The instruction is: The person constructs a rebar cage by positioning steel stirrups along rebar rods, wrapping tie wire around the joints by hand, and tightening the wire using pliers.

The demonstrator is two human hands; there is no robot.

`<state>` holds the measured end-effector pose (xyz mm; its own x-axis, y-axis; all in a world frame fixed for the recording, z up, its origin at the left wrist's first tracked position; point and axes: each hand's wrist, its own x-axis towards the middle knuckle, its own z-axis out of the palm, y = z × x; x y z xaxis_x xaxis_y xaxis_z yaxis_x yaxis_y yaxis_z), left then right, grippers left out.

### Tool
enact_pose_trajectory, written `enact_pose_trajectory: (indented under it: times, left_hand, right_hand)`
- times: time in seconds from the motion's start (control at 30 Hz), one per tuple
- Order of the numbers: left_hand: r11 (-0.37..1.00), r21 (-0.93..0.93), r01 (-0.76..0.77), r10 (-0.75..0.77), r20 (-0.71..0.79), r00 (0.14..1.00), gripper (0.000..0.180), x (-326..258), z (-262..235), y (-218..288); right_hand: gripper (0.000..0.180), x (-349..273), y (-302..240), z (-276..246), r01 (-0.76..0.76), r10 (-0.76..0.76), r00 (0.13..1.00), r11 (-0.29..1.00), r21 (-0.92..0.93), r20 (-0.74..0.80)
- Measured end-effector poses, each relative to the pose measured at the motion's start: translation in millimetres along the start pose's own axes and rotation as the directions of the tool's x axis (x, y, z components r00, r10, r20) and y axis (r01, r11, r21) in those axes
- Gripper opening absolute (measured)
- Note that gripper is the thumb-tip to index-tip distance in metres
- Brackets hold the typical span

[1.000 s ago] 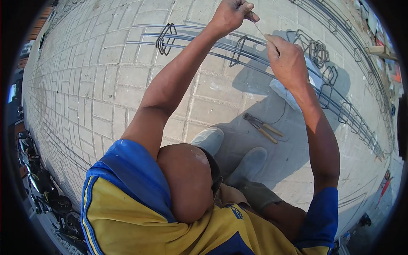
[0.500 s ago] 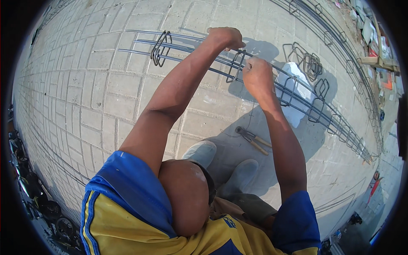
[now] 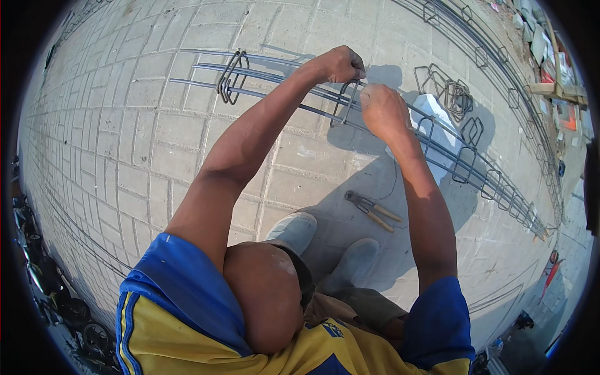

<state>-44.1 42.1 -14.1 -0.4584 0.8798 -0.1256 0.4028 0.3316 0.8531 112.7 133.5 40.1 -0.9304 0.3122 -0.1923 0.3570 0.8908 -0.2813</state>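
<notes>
A long cage of steel reinforcing bars [image 3: 269,76] runs across in front of me, with square bent stirrups around it. My left hand [image 3: 342,65] is above one stirrup [image 3: 344,106] at the far top bar, its thumb and fingers pinched together; what they hold is too small to make out. Just right of that stirrup, my right hand [image 3: 384,109] is closed, fingertips by the same corner. A thin tie wire [image 3: 395,178] hangs below my right hand toward the paving; its upper end is hidden. Long-handled pincers [image 3: 373,209] lie on the ground near my feet.
Several stirrups [image 3: 232,78] hang bunched on the bars at left. A white block [image 3: 437,115] lies under the cage, and loose stirrups [image 3: 458,97] rest beyond it. Another bar cage [image 3: 481,56] stretches along the far right. Motorbikes [image 3: 47,278] stand at far left.
My left hand has risen slightly off the bar and turned into a pinch at the stirrup's corner. My right hand has shifted slightly right and down. The hanging wire has swung right.
</notes>
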Motion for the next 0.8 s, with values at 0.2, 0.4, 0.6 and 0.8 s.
enact_pose_trajectory:
  times: [0.2,0.4,0.6,0.8]
  left_hand:
    - [0.997,0.001,0.072,-0.072,-0.009,0.997,0.025,-7,0,-6]
    - [0.999,0.046,0.019,-0.015,-0.077,0.997,0.019,-21,9,1]
    - [0.994,0.081,-0.078,0.081,-0.026,0.996,0.014,-6,16,14]
    - [0.988,0.143,-0.052,0.064,-0.079,0.995,0.014,-10,10,-10]
  right_hand:
    - [0.035,77,45,-35,0.026,-0.029,0.999,0.995,-0.095,-0.021]
    - [0.053,141,67,21,-0.062,0.169,0.846,0.973,-0.222,0.505]
    - [0.035,134,82,5,0.029,0.187,0.881,0.895,-0.445,0.434]
    - [0.027,0,-6,-35,0.109,-0.112,0.994,0.957,0.268,-0.003]
